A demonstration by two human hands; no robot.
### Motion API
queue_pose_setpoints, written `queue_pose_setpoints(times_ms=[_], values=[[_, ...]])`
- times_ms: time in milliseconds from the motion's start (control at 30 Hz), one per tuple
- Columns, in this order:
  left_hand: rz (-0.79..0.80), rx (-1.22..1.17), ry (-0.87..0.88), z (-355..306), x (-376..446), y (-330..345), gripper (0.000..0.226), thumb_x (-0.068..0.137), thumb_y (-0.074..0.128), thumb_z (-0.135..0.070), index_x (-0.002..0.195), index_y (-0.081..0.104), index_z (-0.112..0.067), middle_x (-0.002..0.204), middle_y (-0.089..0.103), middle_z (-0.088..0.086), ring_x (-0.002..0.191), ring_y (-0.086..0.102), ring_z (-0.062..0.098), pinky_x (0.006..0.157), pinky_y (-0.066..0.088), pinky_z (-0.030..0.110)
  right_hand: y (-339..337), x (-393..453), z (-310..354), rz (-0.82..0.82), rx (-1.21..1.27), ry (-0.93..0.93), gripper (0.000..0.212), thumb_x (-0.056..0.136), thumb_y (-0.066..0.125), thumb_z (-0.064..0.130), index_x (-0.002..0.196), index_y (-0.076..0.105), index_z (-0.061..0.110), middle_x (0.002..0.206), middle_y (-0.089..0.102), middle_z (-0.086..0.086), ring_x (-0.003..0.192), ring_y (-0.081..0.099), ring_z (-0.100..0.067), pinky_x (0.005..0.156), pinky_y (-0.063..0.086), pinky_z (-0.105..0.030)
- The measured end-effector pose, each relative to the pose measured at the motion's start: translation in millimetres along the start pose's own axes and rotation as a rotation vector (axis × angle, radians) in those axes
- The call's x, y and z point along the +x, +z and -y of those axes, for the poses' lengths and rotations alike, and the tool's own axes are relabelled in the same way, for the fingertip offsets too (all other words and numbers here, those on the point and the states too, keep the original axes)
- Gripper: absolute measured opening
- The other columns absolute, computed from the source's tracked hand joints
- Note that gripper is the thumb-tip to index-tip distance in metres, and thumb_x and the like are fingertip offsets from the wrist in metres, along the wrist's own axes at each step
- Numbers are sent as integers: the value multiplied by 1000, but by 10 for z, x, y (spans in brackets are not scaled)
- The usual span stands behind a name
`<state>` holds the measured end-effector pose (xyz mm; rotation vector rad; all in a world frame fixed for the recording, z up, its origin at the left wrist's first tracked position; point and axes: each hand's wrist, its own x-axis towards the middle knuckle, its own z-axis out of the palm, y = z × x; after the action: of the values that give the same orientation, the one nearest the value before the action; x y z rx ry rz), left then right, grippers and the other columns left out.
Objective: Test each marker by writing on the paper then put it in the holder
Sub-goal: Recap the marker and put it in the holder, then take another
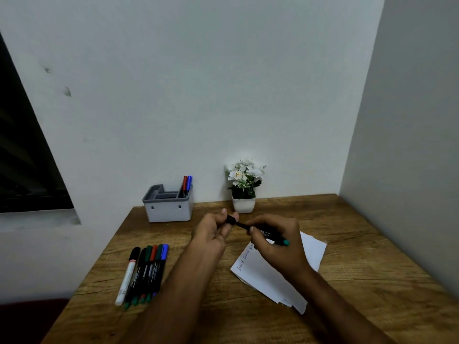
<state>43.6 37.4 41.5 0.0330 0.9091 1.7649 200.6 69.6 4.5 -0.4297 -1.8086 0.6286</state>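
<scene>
My right hand (278, 240) grips a black marker (269, 233) with a teal end, held above the white paper (268, 274). My left hand (216, 229) pinches the marker's cap (231, 219) at its far end. The paper lies on the wooden table (360, 256) and bears a few written words along its left edge. A grey holder (170, 207) stands at the back against the wall, with a red and a blue marker (186, 186) upright in its right compartment. Several more markers (144, 271) lie in a row at the table's left.
A small white pot of white flowers (244, 187) stands at the back, just beyond my hands. Walls close the table at the back and the right. The table's left edge runs close to the row of markers.
</scene>
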Motion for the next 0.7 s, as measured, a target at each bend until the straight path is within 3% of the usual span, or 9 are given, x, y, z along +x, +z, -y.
queue_pose_setpoints(times_ms=[100,233,367,467,567,700], values=[[12,13,-19,42,-11,-4,15,90,52,16,101,56,8,126,58,27,107,64,42,95,54,45,27,-22,7,-7,6,22,17,85,73,-1,95,80,11,86,78,9,79,76,-10,68,64,-34],[10,115,-36,54,-75,-18,8,89,60,8,95,61,5,106,68,24,88,69,32,67,62,40,81,-21,-23,1,59,125,9,87,78,8,91,71,14,83,75,5,76,77,-17,67,64,-45],[-48,158,3,13,-132,-33,17,85,68,4,102,66,3,104,71,19,92,69,28,75,59,36,102,-8,-41,-19,48,105,7,87,80,5,87,78,12,79,77,6,76,75,-13,66,60,-31],[-19,145,24,-14,-170,13,7,90,61,5,94,65,0,97,68,17,89,66,26,85,56,37,176,12,-14,-30,97,106,6,89,78,4,87,77,9,79,77,4,77,75,-14,67,59,-28],[-18,125,69,-83,-143,56,7,91,59,4,91,65,-1,93,67,16,86,66,26,80,57,36,264,89,16,-38,154,100,7,90,77,4,85,75,9,77,75,3,75,74,-14,65,58,-30],[-68,109,167,-213,-76,3,23,84,64,11,104,68,1,100,72,19,91,72,27,65,61,33,368,227,25,12,164,94,6,90,77,4,89,73,8,81,74,5,78,73,-12,68,54,-20]])
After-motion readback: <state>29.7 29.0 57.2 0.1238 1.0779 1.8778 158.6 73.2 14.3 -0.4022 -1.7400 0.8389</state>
